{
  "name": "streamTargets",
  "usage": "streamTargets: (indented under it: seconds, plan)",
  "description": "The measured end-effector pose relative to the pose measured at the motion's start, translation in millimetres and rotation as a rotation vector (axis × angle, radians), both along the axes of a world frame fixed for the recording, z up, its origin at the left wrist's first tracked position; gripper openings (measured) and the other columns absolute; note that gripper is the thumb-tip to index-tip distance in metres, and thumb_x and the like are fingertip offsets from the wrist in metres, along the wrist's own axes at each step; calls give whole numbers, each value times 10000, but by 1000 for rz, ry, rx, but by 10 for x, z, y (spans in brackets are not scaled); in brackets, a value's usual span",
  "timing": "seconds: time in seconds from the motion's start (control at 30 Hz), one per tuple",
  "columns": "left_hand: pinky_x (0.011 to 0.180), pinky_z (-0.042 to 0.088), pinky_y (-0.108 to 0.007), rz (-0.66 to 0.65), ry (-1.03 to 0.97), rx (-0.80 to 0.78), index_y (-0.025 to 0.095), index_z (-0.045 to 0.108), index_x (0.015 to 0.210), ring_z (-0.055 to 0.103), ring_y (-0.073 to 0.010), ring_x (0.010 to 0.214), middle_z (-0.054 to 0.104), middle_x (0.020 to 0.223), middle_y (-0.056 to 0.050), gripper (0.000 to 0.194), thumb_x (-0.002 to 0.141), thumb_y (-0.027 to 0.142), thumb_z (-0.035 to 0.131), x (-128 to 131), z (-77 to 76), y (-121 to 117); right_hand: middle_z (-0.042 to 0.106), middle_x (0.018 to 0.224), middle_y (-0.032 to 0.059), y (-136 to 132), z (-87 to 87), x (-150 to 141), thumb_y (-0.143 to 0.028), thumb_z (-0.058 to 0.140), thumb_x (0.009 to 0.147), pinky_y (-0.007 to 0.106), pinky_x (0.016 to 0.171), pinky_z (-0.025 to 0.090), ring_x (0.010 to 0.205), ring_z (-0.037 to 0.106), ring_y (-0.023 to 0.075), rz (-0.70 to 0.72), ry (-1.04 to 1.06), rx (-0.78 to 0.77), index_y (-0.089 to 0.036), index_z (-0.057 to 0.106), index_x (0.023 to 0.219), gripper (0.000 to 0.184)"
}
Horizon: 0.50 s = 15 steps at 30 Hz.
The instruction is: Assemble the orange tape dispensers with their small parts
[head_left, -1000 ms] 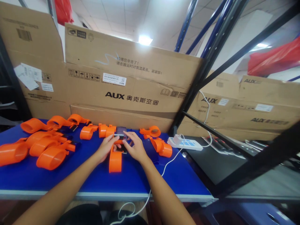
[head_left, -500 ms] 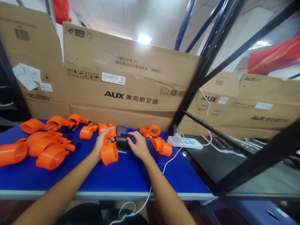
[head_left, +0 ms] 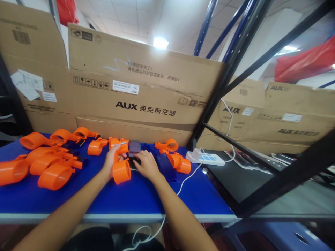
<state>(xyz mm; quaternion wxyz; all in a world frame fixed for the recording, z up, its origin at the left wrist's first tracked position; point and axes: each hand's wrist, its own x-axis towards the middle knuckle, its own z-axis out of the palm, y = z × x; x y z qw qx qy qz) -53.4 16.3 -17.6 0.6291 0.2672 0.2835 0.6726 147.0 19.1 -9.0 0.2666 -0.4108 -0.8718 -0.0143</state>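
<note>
My left hand (head_left: pixel 113 161) is closed around an orange tape dispenser (head_left: pixel 121 172), its round hub hanging toward the table's front. My right hand (head_left: pixel 147 164) is closed in a pinch on a small black part (head_left: pixel 137 160), mostly hidden by the fingers, close to the dispenser's right side. Just beyond both hands a phone (head_left: pixel 134 147) with a dark screen lies on the blue tabletop (head_left: pixel 104 200). Dark blue pieces (head_left: pixel 166 165) lie to the right of my right hand.
More orange tape dispensers (head_left: pixel 56 176) are spread at the left, with several others (head_left: pixel 179 162) at the right. A white power strip (head_left: pixel 206 157) with a plug and cable stands by the black rack post. A large cardboard sheet (head_left: pixel 146 90) walls off the back.
My right hand has moved left and slightly toward me, bringing the black part from over the phone to beside the dispenser. My left hand keeps its hold.
</note>
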Motion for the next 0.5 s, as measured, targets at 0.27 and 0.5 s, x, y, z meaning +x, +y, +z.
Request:
streamTargets:
  seconds: [0.27, 0.5]
  plan:
    - [385, 364, -199, 53, 219, 57, 162, 635, 799, 473, -84, 371, 654, 575, -19, 333, 805, 484, 720, 22, -24, 3, 722, 1098, 87, -7, -8, -69, -257, 683, 929, 365, 857, 412, 981, 583, 238, 45, 84, -13, -225, 698, 1169, 243]
    - [396, 328, -195, -37, 451, 134, 164, 668, 954, 496, -84, 387, 703, 644, -35, 383, 796, 501, 758, 104, -52, -57, 739, 1072, 79, -31, 60, 7, -328, 549, 1005, 349, 847, 502, 916, 651, 210, 42, 525, -31, -217, 686, 1192, 256]
